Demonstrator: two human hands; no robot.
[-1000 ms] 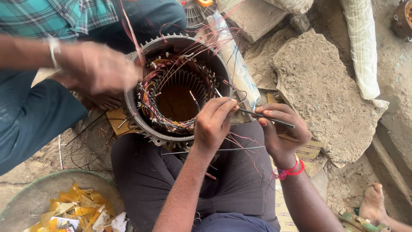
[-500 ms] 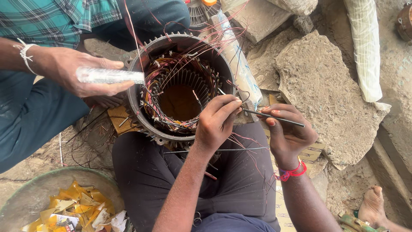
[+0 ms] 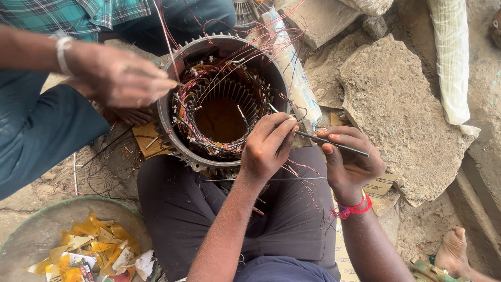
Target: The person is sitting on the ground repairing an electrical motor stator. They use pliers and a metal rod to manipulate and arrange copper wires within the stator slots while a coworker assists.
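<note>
stator housing (image 3: 175, 112) with copper windings (image 3: 190, 104) at 12 o'clock, resting before our knees | our left hand (image 3: 266, 149) pinches winding wire at rim, 4 o'clock side | our right hand (image 3: 349, 162) grips thin metal rod (image 3: 339, 146) | co-worker's hand (image 3: 117, 78) touches rim at 9 o'clock

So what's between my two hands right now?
In the head view, a thin dark rod bridges the gap: right hand holds it, its tip reaching the left hand at the motor stator rim.
</note>
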